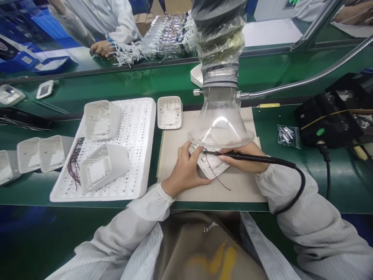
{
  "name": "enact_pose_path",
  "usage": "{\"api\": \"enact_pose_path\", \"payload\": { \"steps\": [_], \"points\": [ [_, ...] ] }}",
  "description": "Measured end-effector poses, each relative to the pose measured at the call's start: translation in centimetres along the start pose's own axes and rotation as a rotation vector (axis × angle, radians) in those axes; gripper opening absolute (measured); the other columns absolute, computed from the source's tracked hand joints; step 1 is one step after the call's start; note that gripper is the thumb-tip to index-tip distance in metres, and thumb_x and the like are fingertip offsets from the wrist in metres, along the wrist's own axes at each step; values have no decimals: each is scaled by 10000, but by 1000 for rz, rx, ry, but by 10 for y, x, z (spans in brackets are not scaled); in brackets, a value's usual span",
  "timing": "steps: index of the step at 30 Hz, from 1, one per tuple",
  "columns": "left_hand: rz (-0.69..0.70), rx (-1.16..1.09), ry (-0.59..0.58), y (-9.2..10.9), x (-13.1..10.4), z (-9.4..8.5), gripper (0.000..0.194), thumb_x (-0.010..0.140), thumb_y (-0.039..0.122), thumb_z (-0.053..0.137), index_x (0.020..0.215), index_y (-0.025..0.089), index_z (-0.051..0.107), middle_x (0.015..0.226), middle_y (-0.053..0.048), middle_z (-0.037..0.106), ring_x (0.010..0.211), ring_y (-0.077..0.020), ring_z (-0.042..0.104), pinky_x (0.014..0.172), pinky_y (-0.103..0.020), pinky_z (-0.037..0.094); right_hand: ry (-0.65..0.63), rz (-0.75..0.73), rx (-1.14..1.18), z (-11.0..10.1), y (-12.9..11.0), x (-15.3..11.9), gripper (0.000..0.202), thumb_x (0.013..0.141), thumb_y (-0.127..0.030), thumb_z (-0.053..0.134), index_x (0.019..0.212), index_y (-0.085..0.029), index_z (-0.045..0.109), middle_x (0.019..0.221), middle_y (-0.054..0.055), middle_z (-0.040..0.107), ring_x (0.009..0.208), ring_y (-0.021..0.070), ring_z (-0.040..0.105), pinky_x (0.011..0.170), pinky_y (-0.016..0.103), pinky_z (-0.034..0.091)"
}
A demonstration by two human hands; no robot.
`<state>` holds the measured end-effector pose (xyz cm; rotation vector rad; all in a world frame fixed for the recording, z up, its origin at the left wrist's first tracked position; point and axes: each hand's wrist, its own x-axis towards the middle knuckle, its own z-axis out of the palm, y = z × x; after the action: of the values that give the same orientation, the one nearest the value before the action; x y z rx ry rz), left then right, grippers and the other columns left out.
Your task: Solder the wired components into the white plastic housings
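My left hand is wrapped round the left side of a white plastic housing, steadying it on a beige mat. In my right hand is a black soldering iron, its tip pointing left at the housing near my left fingertips. A thin dark wire trails out of the housing onto the mat. The clear fume hood hangs just above and hides the housing's far part. What the iron's tip touches is too small to tell.
Left stands a white perforated foam tray bearing white housings and a bundle of thin wires. Another housing sits behind the mat. Right are a small bag of metal parts and a black soldering station. A co-worker's hand is across the bench.
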<state>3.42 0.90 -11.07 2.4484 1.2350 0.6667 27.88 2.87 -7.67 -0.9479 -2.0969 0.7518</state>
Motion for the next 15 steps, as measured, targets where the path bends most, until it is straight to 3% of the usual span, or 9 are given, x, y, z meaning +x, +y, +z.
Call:
{"api": "enact_pose_path", "payload": {
  "steps": [6, 10, 13, 15],
  "points": [
    [17, 6, 106, -3, -1, 2, 1194, 598, 578, 903, 1523, 223, 237, 1501, -231, 266, 1414, -424, 321, 1104, -592, 417, 181, -178, -193, 4, 6, -5, 180, 936, -335, 614, 1019, -218, 723, 985, 43, 768, 927, 211, 729, 836, 341, 616],
    [143, 90, 138, -4, -5, 1, 1092, 674, 603, 847, 1492, 161, 275, 1393, -235, 475, 1336, -407, 453, 1095, -591, 437, 322, -292, -381, 8, 17, -10, 220, 935, -339, 615, 1070, -197, 717, 1022, 67, 772, 956, 238, 739, 866, 362, 633],
    [218, 169, 102, 0, -13, -11, 1085, 611, 715, 817, 1408, 125, 377, 1213, -225, 623, 1199, -432, 564, 989, -608, 511, 333, -310, -420, 9, 23, -10, 216, 947, -346, 594, 1087, -234, 714, 1008, 55, 777, 937, 238, 750, 851, 361, 647],
    [269, 181, 94, 5, -22, -30, 1086, 561, 801, 775, 1346, 130, 438, 1141, -213, 662, 1130, -430, 607, 918, -586, 554, 331, -323, -444, 8, 25, -9, 222, 950, -335, 580, 1110, -253, 709, 986, 53, 780, 919, 243, 755, 832, 365, 655]
  ]
}}
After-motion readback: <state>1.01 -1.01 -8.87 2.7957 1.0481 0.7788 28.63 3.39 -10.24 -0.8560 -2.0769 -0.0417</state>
